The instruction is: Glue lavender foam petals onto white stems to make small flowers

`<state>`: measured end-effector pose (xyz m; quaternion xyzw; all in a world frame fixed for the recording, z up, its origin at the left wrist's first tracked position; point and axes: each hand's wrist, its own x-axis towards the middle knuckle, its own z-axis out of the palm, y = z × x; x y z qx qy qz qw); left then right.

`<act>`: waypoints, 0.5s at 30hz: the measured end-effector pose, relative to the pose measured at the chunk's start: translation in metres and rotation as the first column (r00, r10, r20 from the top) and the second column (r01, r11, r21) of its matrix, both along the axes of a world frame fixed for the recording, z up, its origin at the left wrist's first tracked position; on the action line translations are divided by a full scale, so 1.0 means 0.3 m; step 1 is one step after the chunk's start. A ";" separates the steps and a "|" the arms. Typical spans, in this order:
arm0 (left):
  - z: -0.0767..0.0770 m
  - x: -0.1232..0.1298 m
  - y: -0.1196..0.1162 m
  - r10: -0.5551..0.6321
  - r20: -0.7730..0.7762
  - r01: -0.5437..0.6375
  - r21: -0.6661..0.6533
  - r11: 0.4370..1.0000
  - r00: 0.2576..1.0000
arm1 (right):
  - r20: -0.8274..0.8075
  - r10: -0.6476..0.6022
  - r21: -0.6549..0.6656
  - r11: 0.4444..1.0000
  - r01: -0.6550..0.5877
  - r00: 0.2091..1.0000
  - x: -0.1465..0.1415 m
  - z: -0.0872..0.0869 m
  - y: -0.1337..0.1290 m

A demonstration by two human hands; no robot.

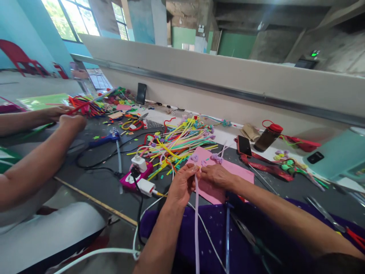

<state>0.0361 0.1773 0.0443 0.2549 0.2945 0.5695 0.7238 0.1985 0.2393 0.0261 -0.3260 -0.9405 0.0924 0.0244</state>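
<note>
A long pale purple pipe cleaner (196, 224) hangs down from my left hand (181, 183), whose thumb and fingers are closed on its upper end. My right hand (216, 176) meets it there with fingers bent in a pinch. A small yellow bit shows between the fingertips, but what the right fingers grip is hidden. Both hands are over a pink sheet (239, 172). Just beyond them on the sheet are a small purple fuzzy flower (194, 157) and a purple curled piece (216, 158) with pale stems.
Behind my hands lies a heap of coloured pipe cleaners (182, 139). A magenta power strip (134, 177) with chargers and cables, scissors (132, 125) and a glue gun (104, 139) are leftward. Rightward are a phone (244, 146) and bottle (268, 137). A co-worker's arms (42, 152) reach in.
</note>
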 end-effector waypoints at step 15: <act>-0.012 0.069 -0.012 -0.143 -0.091 0.140 -0.044 0.989 0.985 | -0.610 -0.618 -0.735 0.675 -0.063 0.496 0.114 0.094 -0.189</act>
